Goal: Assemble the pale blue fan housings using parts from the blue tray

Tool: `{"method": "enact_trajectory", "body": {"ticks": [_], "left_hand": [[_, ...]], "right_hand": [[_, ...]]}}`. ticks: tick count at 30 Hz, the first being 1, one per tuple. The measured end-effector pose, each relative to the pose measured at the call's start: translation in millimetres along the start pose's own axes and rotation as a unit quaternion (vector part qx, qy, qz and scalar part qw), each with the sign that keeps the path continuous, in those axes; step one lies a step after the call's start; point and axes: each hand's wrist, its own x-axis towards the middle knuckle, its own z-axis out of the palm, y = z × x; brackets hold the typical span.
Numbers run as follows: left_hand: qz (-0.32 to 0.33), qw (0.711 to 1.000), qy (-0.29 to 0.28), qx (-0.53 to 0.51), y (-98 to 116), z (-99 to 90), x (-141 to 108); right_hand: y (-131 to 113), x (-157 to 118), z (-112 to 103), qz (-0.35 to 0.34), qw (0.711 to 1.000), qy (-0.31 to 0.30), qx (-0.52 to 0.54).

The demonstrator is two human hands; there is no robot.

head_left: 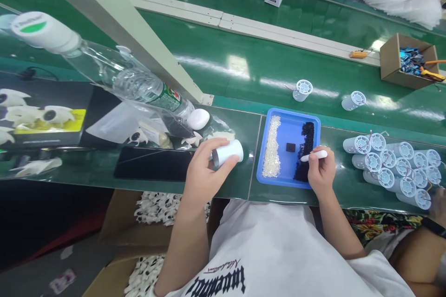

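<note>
My left hand is closed around a small white cylinder, tilted on its side above the bench, with a dark end facing left. Between the fingers of my right hand is a white pen-shaped tool. Its tip reaches over a strip of small black pieces on the right side of a blue tray. Small whitish pieces line the tray's left side. A black square block lies between the two strips.
Several translucent cylinders with wires stand grouped on the right, beside a co-worker's arm. Left are a water bottle, a slanted metal post and a black flat panel. Boxes of white parts sit below. A cardboard box stands far right.
</note>
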Motion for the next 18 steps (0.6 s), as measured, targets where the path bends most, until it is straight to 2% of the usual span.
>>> {"method": "enact_trajectory", "body": {"ticks": [4, 7, 11, 16, 18], "left_hand": [[-0.01, 1.0, -0.001, -0.008, -2.1, 0.6, 0.4], [-0.024, 0.999, 0.002, -0.036, -4.8, 1.5, 1.3], [-0.012, 0.995, 0.021, -0.1, -7.2, 4.8, 2.4], [-0.025, 0.991, 0.015, -0.134, -2.9, 6.5, 0.7], [-0.028, 0.99, 0.012, -0.141, -0.5, 5.8, -0.5]], "right_hand": [[-1.0, 1.1, -0.3, -0.02, 1.0, -0.016, -0.011], [-0.3, 0.2, -0.2, -0.02, 1.0, -0.004, 0.009], [-0.2, 1.6, 2.9, 0.014, 0.999, 0.006, 0.051], [-2.0, 4.3, 9.0, 0.064, 0.996, -0.051, 0.044], [-3.3, 4.0, 10.3, 0.061, 0.996, -0.03, 0.058]]}}
